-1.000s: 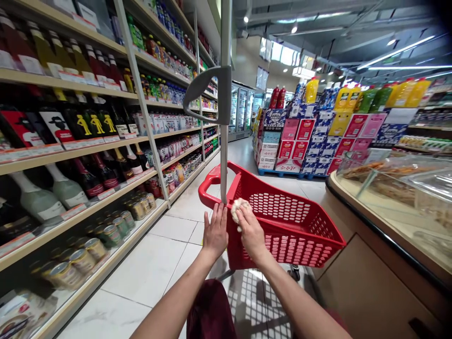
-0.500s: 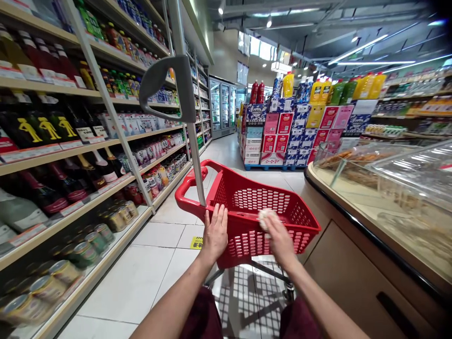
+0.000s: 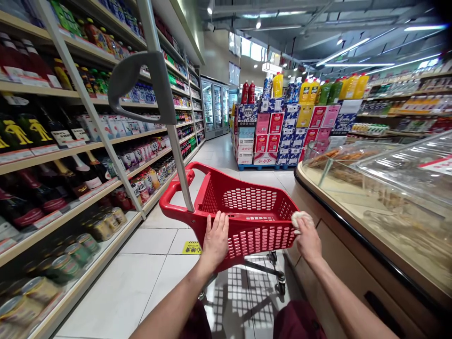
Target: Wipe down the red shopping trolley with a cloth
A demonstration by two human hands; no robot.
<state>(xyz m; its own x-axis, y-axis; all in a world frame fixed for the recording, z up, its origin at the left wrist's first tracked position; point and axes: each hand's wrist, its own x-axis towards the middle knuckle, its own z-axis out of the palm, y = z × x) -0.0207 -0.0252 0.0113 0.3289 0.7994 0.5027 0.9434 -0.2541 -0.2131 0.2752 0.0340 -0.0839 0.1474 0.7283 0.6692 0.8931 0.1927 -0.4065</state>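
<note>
A red plastic shopping basket on wheels (image 3: 254,200) stands on the tiled aisle floor in front of me. Its grey pull handle (image 3: 155,94) rises on a metal pole from the near left corner. My left hand (image 3: 215,238) lies flat against the basket's near wall, fingers stretched upward. My right hand (image 3: 307,238) is closed on a crumpled whitish cloth (image 3: 298,219) and presses it on the basket's near right rim corner.
Shelves of bottles, jars and cans (image 3: 70,141) run along the left. A glass-topped food counter (image 3: 388,188) with a black edge flanks the right. Stacked drink cartons (image 3: 282,132) stand ahead, with fridges (image 3: 213,106) beyond. A yellow floor sticker (image 3: 192,247) lies beneath the basket.
My right hand slid the cloth rightward along the basket's near rim, from beside the pole to the right corner. The basket swung leftward in view; my left hand stayed on its near wall.
</note>
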